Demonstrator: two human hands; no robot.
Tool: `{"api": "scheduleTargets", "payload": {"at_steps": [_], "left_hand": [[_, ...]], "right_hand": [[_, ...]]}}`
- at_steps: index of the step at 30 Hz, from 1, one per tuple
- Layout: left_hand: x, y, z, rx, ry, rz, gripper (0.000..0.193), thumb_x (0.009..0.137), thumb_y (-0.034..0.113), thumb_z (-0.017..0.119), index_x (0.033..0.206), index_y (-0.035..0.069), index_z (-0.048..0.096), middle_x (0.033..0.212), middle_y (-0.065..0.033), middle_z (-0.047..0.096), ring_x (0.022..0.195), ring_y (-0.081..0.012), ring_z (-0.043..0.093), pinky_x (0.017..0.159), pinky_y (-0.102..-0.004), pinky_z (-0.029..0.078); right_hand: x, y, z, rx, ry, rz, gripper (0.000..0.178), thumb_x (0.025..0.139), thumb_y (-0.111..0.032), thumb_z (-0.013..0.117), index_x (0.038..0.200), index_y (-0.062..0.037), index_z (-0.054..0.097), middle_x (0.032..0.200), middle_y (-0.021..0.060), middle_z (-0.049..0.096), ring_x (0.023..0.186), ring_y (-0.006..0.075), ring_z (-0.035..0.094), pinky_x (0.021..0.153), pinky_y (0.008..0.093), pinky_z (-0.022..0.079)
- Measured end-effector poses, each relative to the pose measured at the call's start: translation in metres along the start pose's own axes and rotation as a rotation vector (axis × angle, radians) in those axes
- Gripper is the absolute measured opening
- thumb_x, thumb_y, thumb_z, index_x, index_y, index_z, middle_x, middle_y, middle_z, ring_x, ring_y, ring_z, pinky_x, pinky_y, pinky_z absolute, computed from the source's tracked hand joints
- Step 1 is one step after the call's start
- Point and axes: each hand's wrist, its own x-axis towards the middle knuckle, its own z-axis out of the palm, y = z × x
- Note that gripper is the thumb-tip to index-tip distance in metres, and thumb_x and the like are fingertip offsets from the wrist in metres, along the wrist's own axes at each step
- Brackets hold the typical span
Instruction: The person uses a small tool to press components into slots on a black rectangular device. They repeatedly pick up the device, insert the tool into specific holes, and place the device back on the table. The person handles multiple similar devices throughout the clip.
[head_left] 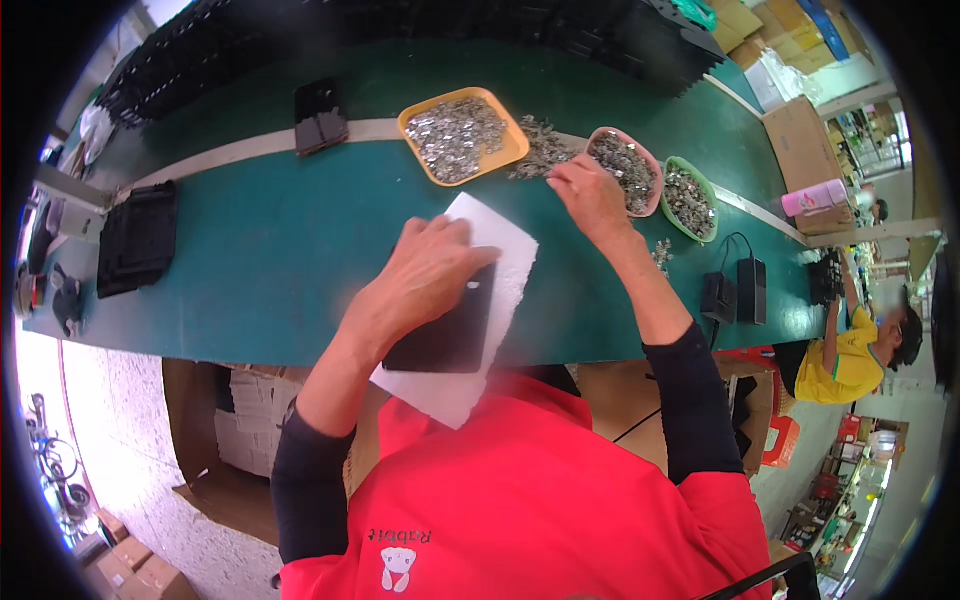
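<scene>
My left hand (pixel 430 268) lies over the upper part of a flat black panel (pixel 445 335), its fingers bent and gripping around the top edge. Beneath the panel is a white foam sheet (pixel 512 240), tilted on the near side of the table. My right hand (pixel 597 200) is raised to the right, thumb and fingertips pinched together. Whatever is between those fingertips is too small to make out. Just beyond them lies a loose pile of small metal parts (pixel 540 150), and beside the hand stands a pink bowl (pixel 655 170) of similar parts.
A yellow tray (pixel 515 143) and a green bowl (pixel 712 205) also hold small metal pieces. Black parts (pixel 320 117) (pixel 140 240) rest on the green table (pixel 260 270). Black adapters (pixel 735 295) sit at right. A person in yellow (pixel 845 355) works beyond them.
</scene>
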Motion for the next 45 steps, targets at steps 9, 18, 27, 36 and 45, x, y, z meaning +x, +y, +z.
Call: {"api": "scheduleTargets", "payload": {"at_steps": [9, 18, 27, 36, 45], "left_hand": [[0.024, 0.014, 0.033, -0.347, 0.503, -0.214, 0.024, 0.082, 0.006, 0.064, 0.105, 0.001, 0.068, 0.086, -0.0142, 0.066, 0.078, -0.0263, 0.064, 0.073, -0.0352, 0.051], [0.026, 0.028, 0.038, -0.894, 0.576, -0.449, 0.017, 0.086, 0.011, 0.066, 0.097, -0.002, 0.070, 0.075, -0.0051, 0.069, 0.066, -0.0075, 0.061, 0.062, -0.0251, 0.050], [0.005, 0.022, 0.038, -0.716, 0.439, -0.350, 0.017, 0.090, 0.015, 0.063, 0.088, -0.002, 0.064, 0.071, -0.0014, 0.065, 0.063, -0.0061, 0.060, 0.056, -0.0228, 0.047], [-0.035, 0.035, 0.007, -1.016, 0.004, -0.437, 0.017, 0.087, 0.014, 0.059, 0.087, -0.003, 0.062, 0.074, -0.0054, 0.066, 0.059, -0.0099, 0.061, 0.051, -0.0250, 0.048], [-0.040, 0.027, 0.010, -1.084, -0.126, -0.469, 0.020, 0.086, 0.016, 0.061, 0.087, -0.004, 0.062, 0.074, -0.0061, 0.064, 0.059, -0.0126, 0.062, 0.052, -0.0269, 0.049]], "right_hand": [[-0.004, -0.044, -0.021, 0.898, -0.154, 0.713, 0.018, 0.083, -0.018, 0.071, 0.087, -0.0007, 0.068, 0.062, 0.0011, 0.063, 0.043, 0.0054, 0.047, 0.039, 0.0227, 0.036], [-0.022, -0.093, -0.023, 1.250, -0.168, 0.724, 0.017, 0.085, -0.016, 0.073, 0.087, -0.0008, 0.067, 0.053, -0.0045, 0.051, 0.040, 0.0022, 0.041, 0.036, 0.0199, 0.026], [-0.019, -0.094, -0.044, 1.066, -0.453, 0.478, 0.014, 0.086, -0.012, 0.068, 0.091, 0.0007, 0.067, 0.071, 0.0019, 0.067, 0.047, 0.0033, 0.053, 0.038, 0.0165, 0.034], [-0.029, -0.103, -0.054, 1.004, -0.942, 0.433, 0.014, 0.081, -0.015, 0.067, 0.082, -0.0021, 0.072, 0.067, 0.0031, 0.068, 0.048, 0.0071, 0.058, 0.041, 0.0205, 0.040], [-0.026, -0.110, -0.054, 1.002, -1.012, 0.420, 0.012, 0.081, -0.013, 0.066, 0.080, -0.0012, 0.070, 0.066, 0.0048, 0.067, 0.047, 0.0078, 0.059, 0.040, 0.0198, 0.039]]}}
